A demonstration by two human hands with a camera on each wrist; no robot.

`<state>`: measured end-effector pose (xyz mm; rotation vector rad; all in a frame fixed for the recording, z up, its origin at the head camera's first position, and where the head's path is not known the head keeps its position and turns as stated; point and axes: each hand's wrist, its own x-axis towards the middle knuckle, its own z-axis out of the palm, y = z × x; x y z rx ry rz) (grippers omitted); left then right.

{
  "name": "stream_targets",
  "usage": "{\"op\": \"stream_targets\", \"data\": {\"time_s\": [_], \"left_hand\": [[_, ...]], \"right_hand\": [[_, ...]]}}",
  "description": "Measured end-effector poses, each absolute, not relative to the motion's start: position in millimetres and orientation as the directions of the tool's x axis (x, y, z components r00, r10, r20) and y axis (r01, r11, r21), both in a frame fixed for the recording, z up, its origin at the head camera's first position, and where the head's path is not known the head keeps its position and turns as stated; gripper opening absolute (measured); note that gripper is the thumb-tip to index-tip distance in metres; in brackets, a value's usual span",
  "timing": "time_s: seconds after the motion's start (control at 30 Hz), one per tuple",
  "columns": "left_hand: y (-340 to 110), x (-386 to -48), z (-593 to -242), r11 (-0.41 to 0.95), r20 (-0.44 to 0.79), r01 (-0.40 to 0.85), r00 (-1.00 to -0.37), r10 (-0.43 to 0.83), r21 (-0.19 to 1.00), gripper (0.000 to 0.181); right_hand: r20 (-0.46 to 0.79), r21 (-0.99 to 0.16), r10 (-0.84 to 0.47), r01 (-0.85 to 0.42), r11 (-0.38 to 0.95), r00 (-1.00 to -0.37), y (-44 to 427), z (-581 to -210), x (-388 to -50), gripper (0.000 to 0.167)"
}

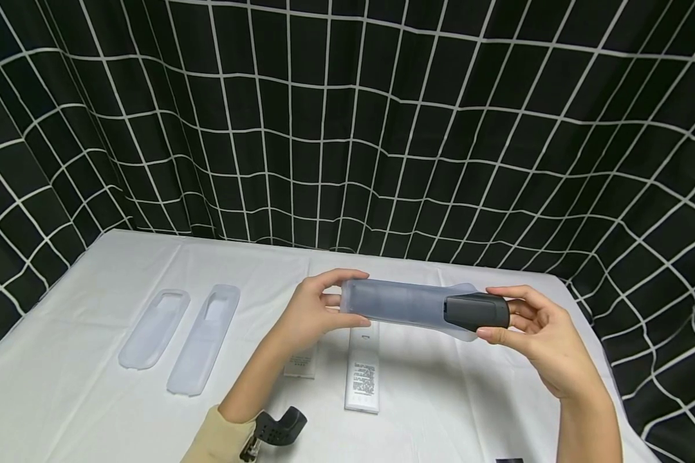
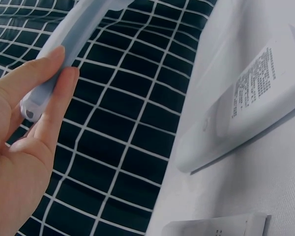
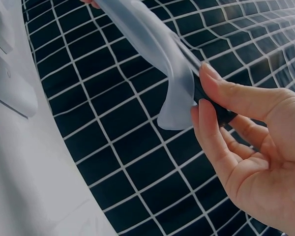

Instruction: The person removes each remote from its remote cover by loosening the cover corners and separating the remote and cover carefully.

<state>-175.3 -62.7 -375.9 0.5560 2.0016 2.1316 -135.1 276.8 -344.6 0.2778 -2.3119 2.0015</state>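
Note:
A translucent silicone remote cover (image 1: 402, 302) is held in the air above the table, lying roughly level across the head view. My left hand (image 1: 307, 308) pinches its closed left end between thumb and fingers. From the flared, open right end sticks out a black remote control (image 1: 477, 310), partly inside the cover. The fingers and thumb of my right hand (image 1: 547, 337) grip the outer end of that remote. In the right wrist view, a loose flap of the cover (image 3: 177, 105) hangs away from the remote beside my fingertips.
Two more translucent covers (image 1: 155, 329) lie at the left of the white-clothed table (image 1: 64, 360). Below the hands are a white remote (image 1: 361, 379) with printed text and another white remote (image 1: 301, 365), partly hidden by my left arm. A dark grid curtain (image 1: 347, 128) hangs behind.

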Motion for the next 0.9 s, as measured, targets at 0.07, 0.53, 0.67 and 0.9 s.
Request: {"op": "stream_targets", "data": {"time_s": [0.07, 0.53, 0.67, 0.9], "left_hand": [[-63.1, -175.3, -375.9, -0.088, 0.155, 0.132, -0.917, 0.368, 0.987, 0.066], [-65.7, -174.6, -374.9, -0.081, 0.161, 0.141, -0.916, 0.369, 0.987, 0.066], [-66.5, -174.3, -374.1, -0.089, 0.168, 0.145, -0.913, 0.371, 0.985, 0.066], [-66.9, -174.8, -373.6, -0.093, 0.161, 0.135, -0.916, 0.368, 0.986, 0.067]], "right_hand": [[0.170, -0.974, -0.087, -0.181, 0.136, -0.981, 277.0, -344.5, -134.9, 0.063], [0.196, -0.971, -0.097, -0.207, 0.122, -0.976, 278.8, -346.3, -134.2, 0.062], [0.212, -0.969, -0.099, -0.222, 0.108, -0.972, 279.9, -347.0, -134.6, 0.063], [0.217, -0.969, -0.092, -0.225, 0.101, -0.972, 281.2, -347.1, -135.6, 0.065]]}}
